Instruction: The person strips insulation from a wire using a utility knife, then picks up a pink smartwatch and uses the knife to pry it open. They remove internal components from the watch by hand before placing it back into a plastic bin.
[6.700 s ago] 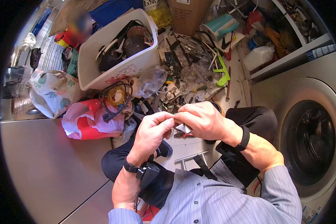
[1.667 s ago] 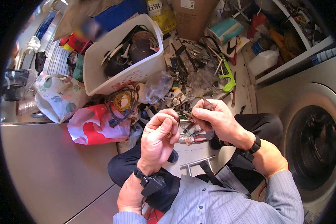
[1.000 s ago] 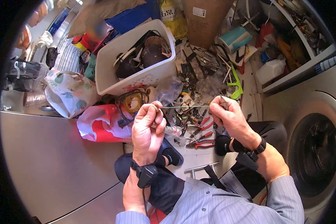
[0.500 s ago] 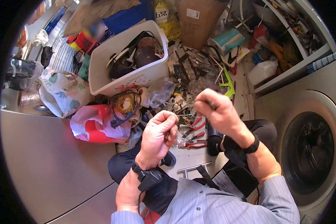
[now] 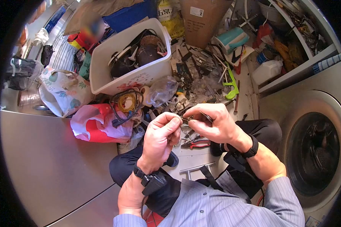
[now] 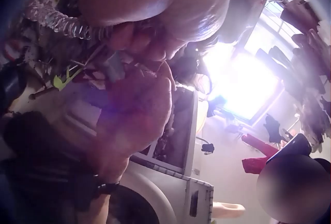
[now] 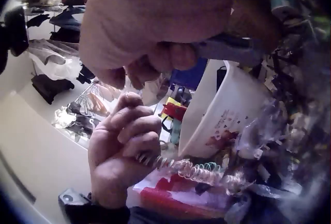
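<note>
Head view: left hand (image 5: 158, 138) pinches a thin wire strand (image 5: 184, 119) between thumb and forefinger, remaining fingers curled in. Strand lies in the gap between the two hands, long axis roughly crosswise, pointing at the fingertips of the right hand (image 5: 214, 123); whether those fingertips pinch it too, cannot tell. Below the grip, on the floor: pliers with red-and-black handles (image 5: 197, 144). Beyond the left hand, a white plastic bin with printed flowers (image 5: 140, 81); to its left, near, a red-and-white plastic bag (image 5: 93, 128). Well to the right of the right hand, a grey front-loading washing machine (image 5: 267, 109).

Left wrist view: springlike coil of thin pale wire (image 6: 67, 22) emerges beside the left hand's fingers, long axis sloping to the upper-left corner. The hands' fingertips are close together; fine detail washed out by glare.

Right wrist view: coil leaves the left hand's curled lower fingers, which grasp its near end; the far end points right and slightly down. Right hand's fingers curl around a grey metal tool (image 7: 227, 49), its long axis roughly level across this view.
</note>
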The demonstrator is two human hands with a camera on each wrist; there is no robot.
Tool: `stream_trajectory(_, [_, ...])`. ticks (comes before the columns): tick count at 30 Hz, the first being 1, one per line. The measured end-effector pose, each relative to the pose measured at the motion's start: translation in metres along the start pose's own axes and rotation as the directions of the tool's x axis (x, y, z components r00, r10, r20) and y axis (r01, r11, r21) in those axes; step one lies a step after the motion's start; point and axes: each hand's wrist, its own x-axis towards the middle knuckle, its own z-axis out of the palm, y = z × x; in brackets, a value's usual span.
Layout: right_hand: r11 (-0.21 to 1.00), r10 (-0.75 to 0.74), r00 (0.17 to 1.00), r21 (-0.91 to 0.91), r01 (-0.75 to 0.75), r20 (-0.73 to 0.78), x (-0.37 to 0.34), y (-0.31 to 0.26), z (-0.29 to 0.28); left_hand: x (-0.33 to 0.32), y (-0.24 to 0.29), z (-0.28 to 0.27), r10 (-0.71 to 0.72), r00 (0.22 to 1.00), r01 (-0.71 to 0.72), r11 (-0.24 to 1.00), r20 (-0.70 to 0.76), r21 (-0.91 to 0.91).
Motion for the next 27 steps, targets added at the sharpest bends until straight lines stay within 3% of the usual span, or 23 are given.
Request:
stream_trajectory(2, [0.989, -0.129, 0.991, -0.07, 0.128, -0.02, 0.0, 0.003, 0.002, -0.001, -0.001, 0.001, 0.011, 1.0, -0.011, 0.999, -0.013, 0.037])
stream_trajectory(7, [0.987, -0.075, 0.993, -0.149, 0.062, -0.086, -0.001, 0.011, 0.007, -0.003, -0.007, 0.007, 0.033, 0.999, -0.031, 0.997, -0.021, 0.069])
stream_trajectory(9, [0.971, -0.177, 0.975, -0.188, 0.15, -0.138, 0.002, 0.018, 0.007, -0.002, -0.007, 0.01, 0.077, 0.997, -0.075, 0.996, -0.024, 0.045])
stream_trajectory(13, [0.977, -0.181, 0.97, -0.143, 0.158, -0.16, 0.002, 0.02, 0.004, -0.003, -0.008, 0.012, 0.055, 0.998, -0.055, 0.998, -0.005, -0.002])
stream_trajectory(22, [0.964, -0.148, 0.969, -0.246, 0.097, -0.197, -0.006, 0.036, -0.01, -0.003, -0.004, 0.013, 0.065, 0.997, -0.066, 0.997, -0.042, -0.032])
stream_trajectory(24, [0.954, -0.149, 0.964, -0.288, 0.082, -0.218, -0.009, 0.038, -0.015, 0.0, 0.0, 0.007, 0.121, 0.991, -0.123, 0.992, -0.065, -0.037])
stream_trajectory(27, [0.953, -0.154, 0.964, -0.289, 0.088, -0.217, -0.009, 0.045, -0.012, 0.005, 0.0, 0.0, 0.116, 0.993, -0.117, 0.991, -0.017, -0.069])
